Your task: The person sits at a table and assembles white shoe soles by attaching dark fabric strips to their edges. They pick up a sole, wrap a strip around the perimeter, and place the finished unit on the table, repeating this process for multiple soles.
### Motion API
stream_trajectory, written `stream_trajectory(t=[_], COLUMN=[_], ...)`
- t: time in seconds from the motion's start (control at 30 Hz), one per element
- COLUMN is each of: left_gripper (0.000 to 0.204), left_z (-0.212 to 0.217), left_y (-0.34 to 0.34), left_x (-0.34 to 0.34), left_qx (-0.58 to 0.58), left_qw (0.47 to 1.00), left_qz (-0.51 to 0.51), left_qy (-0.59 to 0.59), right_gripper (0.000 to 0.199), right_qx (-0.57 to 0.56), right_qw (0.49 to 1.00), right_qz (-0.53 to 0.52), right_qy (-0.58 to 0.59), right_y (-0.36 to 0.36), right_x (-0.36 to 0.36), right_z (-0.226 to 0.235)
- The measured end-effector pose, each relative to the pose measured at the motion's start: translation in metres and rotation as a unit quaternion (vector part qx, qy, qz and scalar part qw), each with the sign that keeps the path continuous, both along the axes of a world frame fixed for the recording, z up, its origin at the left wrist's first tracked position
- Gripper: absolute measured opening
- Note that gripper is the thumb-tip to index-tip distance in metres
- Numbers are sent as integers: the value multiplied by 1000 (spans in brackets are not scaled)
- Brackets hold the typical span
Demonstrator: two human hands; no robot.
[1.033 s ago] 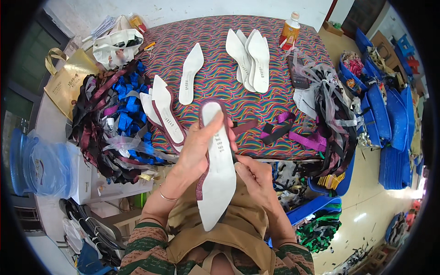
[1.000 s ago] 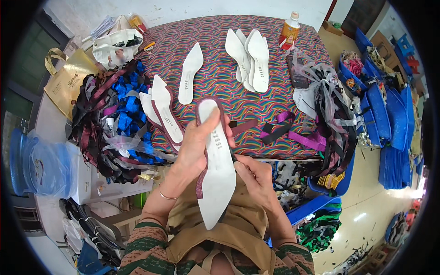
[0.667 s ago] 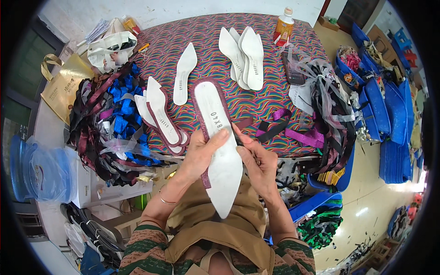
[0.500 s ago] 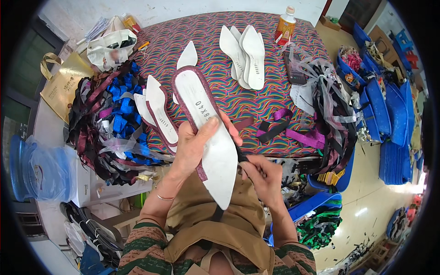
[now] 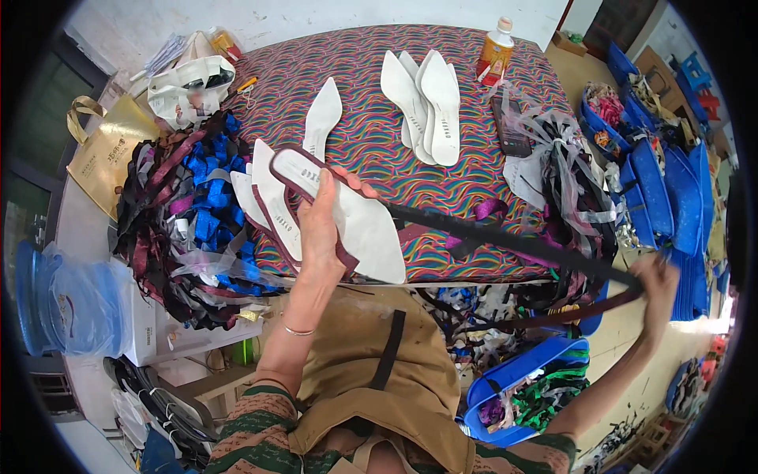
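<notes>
Pointing its narrow toe down and to the right, the white insole lies slanted, its rounded heel up-left, gripped by the left hand above the table's near edge. A dark maroon strap edges the insole and runs taut, far right of it, to the right hand, which is clenched on its end. Beyond the insole, more smooth white insoles lie on the wavy multicoloured cloth. Left of it sits a heap of glossy blue and maroon straps.
</notes>
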State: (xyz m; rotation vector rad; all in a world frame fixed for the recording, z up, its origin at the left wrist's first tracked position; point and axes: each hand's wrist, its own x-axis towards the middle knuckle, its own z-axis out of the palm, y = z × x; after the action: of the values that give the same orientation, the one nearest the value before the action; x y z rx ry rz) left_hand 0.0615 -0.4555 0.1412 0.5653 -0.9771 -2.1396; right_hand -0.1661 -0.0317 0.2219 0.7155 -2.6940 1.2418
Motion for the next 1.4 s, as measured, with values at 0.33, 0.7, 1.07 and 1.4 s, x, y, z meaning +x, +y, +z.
stream_trajectory(t=[0.33,0.7,1.07,1.4], left_gripper=[20,25,25,15], left_z=[-39,-25,-9,-8], left_y=[18,35,50,50], left_x=[-19,-9,0,12], left_qx=[96,55,-13,-57], left_qw=[993,995,997,987], left_qz=[60,81,41,-72], left_qy=[38,33,62,132], right_gripper=[32,15,14,27], right_qx=[-96,-465,-501,-186], right_qw=[988,655,684,922], right_qz=[12,148,143,330], right_qy=[118,-577,-510,72], right_y=[-194,-273,-265,-237], right_x=[-38,177,155,152], right_z=[-29,-125,-133,-100])
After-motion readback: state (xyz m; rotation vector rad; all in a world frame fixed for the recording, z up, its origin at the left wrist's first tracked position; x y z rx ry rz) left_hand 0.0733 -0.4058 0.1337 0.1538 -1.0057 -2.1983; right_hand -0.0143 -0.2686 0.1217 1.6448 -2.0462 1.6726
